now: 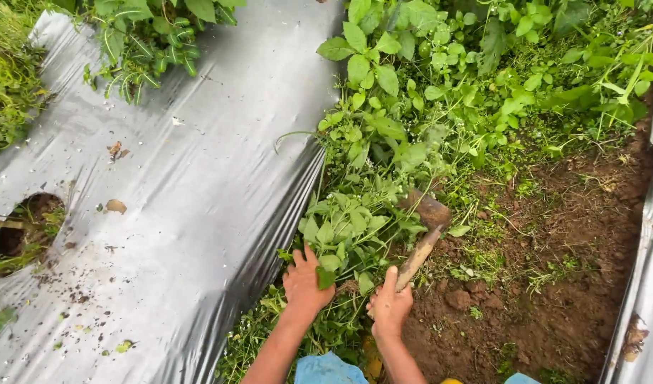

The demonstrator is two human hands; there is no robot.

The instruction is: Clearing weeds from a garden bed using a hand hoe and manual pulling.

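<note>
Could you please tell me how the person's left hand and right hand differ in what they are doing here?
The left hand is spread open, grasping a clump of leafy weeds, while the right hand is closed around the wooden handle of a small hoe. The left hand lies nearer the silver plastic mulch sheet, the right nearer the bare soil. Both are bare.

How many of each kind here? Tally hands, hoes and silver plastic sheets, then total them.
Hands: 2, left hand and right hand
Hoe: 1
Plastic sheets: 2, left sheet and right sheet
Total: 5
</note>
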